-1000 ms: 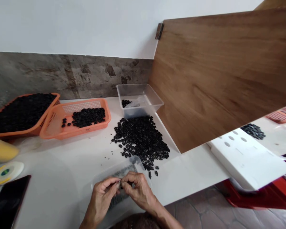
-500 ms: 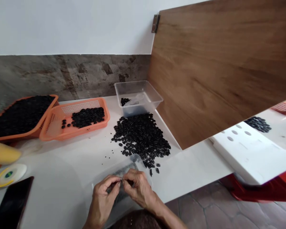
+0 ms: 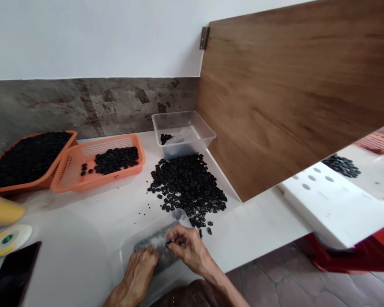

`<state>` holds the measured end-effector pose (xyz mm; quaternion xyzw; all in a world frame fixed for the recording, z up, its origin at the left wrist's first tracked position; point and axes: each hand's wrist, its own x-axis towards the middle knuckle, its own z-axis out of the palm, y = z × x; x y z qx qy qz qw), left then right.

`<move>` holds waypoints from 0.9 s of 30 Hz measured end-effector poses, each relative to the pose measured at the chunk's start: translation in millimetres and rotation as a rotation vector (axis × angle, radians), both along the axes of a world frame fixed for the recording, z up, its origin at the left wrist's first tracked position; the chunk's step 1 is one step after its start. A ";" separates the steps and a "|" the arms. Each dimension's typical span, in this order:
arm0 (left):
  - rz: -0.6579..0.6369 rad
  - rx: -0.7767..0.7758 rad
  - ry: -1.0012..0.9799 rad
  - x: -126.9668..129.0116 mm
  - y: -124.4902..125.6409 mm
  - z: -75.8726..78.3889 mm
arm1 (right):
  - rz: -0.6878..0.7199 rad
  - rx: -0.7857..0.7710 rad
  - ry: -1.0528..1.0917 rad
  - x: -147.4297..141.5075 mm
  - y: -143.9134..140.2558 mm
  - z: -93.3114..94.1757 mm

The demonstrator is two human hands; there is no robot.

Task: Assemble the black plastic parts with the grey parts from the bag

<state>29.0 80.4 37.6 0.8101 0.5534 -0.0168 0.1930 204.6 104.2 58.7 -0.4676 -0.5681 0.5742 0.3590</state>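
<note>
Head view, looking down on a white table (image 3: pixel 83 221) against a grey stone-patterned wall. Right hand (image 3: pixel 187 249) at the near edge, thumb and forefinger pinched shut on one small black piece (image 3: pixel 168 243), held just above a shallow clear tray (image 3: pixel 128 256) of grey granular stuff. Left hand (image 3: pixel 141 268) lowered into that same tray, fingers curled down onto the grey contents; whether gripping anything, cannot tell. Just beyond the tray, a broad loose pile of black pieces (image 3: pixel 188 187) spread on the table, a few strays beside the tray's far right corner. Behind the pile, touching its far edge, a clear plastic tub (image 3: pixel 184 134) with a small cluster of black pieces and something pale inside. To the left, an orange basket (image 3: pixel 97 164) partly filled with black pieces, and overlapping its left rim a second orange basket (image 3: pixel 28 157) heaped full. At the far left edge, a yellow object (image 3: pixel 1 211), a white and yellow tape roll (image 3: pixel 8 239) and a dark phone (image 3: pixel 13 273) lying flat. On the right, a tall wooden panel (image 3: pixel 291 94) standing on the table with a metal hinge (image 3: pixel 205 37) at its top corner; past it, a white foam block (image 3: pixel 336 204) with round holes and another small dark heap (image 3: pixel 344 165).
</note>
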 end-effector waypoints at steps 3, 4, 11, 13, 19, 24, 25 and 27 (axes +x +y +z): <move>0.000 -0.016 -0.014 5.3 1.3 0.9 | -0.016 -0.075 0.169 2.5 -0.4 -4.4; 0.002 -0.027 -0.030 7.1 1.3 0.9 | -0.024 -0.089 0.199 3.3 -0.2 -4.9; 0.115 -0.142 -0.353 4.2 5.7 4.2 | -0.062 -0.155 0.336 8.6 0.4 2.4; 0.170 -0.195 -0.489 -0.8 8.9 7.4 | -0.053 -0.159 0.365 9.3 -0.3 4.7; 0.394 -0.352 -0.772 -6.2 10.7 10.9 | -0.027 -0.150 0.340 5.4 -3.9 -0.8; 0.522 -0.392 -0.943 -4.6 7.1 14.0 | -0.031 0.022 0.088 4.0 -5.7 0.4; 0.529 -0.400 -0.964 -4.7 7.0 15.2 | -0.021 0.076 0.024 4.3 -5.5 2.9; 0.498 -0.406 -0.956 -5.3 7.4 18.1 | 0.005 0.184 -0.086 5.1 -4.4 9.0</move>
